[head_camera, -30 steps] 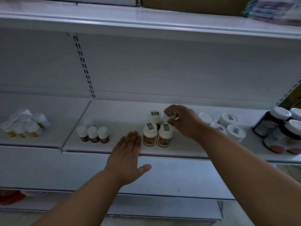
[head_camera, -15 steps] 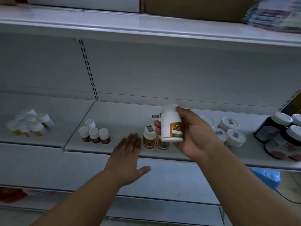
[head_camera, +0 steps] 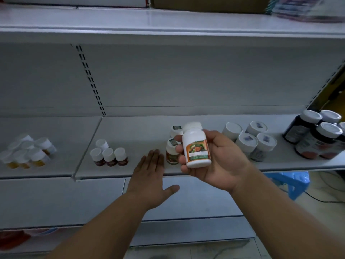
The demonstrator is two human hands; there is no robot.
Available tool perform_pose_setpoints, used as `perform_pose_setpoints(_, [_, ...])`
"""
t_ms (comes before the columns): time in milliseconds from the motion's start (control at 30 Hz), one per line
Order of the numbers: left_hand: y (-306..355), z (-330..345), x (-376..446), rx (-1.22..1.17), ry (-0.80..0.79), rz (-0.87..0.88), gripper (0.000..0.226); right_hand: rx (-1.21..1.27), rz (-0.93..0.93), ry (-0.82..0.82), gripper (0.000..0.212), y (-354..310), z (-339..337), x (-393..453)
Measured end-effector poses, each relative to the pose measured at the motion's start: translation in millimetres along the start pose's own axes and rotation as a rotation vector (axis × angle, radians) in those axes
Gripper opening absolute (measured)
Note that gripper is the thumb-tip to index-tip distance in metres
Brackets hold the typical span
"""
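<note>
My right hand (head_camera: 222, 161) grips a white bottle (head_camera: 196, 146) with an orange and green label, upright and lifted in front of the white shelf (head_camera: 130, 135). Behind it, matching bottles (head_camera: 172, 152) still stand on the shelf, partly hidden by the held one. My left hand (head_camera: 151, 176) lies flat with straight fingers at the shelf's front edge, just left of those bottles, holding nothing.
Small dark-red bottles (head_camera: 109, 156) stand left of my left hand. Yellow-filled bottles (head_camera: 28, 152) sit on the far left shelf section. White-lidded jars (head_camera: 252, 141) and large dark bottles (head_camera: 317, 135) stand at the right. A blue stool (head_camera: 293, 182) is below right.
My right hand took one bottle from the group on the shelf, lifted it and brought it nearer to me. My left hand has stayed at the shelf edge.
</note>
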State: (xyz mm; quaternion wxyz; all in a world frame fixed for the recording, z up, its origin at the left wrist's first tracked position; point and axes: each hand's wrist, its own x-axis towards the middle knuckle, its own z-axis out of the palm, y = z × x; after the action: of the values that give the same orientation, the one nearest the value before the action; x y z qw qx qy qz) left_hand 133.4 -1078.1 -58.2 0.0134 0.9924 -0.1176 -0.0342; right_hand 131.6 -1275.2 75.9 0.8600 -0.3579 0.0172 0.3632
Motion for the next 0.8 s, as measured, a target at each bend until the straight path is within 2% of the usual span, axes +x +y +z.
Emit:
perform_pose_setpoints(67, [-0.5, -0.2, 1.7, 0.001, 0.016, -0.005, 0.114, 0.000, -0.032, -0.013, 0.050, 4.2, 0.8, -3.4])
perform_pose_setpoints(200, [-3.9, 3.2, 4.6, 0.011, 0.014, 0.032, 0.113, 0.071, -0.067, -0.006, 0.073, 15.7, 6.6, -0.4])
perform_pose_setpoints(300, [-4.0, 7.5, 2.9, -0.035, 0.041, 0.028, 0.111, 0.137, -0.031, -0.019, 0.065, 20.8, 8.0, 2.5])
perform_pose_setpoints(433, [-8.1, 13.9, 7.4, -0.058, 0.096, 0.048, 0.110, 0.118, -0.046, -0.134, 0.055, 26.3, 8.4, 4.3])
perform_pose_setpoints(567, [-7.1, 13.4, 6.6, -0.047, 0.085, 0.055, 0.113, 0.118, -0.051, -0.025, 0.072, 35.7, 16.8, 4.9])
perform_pose_setpoints(633, [-7.9, 13.2, 8.2, -0.050, 0.084, 0.050, 0.114, 0.151, -0.051, 0.039, 0.068, 35.9, 18.4, 6.2])
perform_pose_setpoints(800, [-8.2, 19.1, 10.5, -0.030, 0.086, 0.052, 0.109, 0.136, -0.034, 0.016, 0.054, 35.7, 17.6, 1.9])
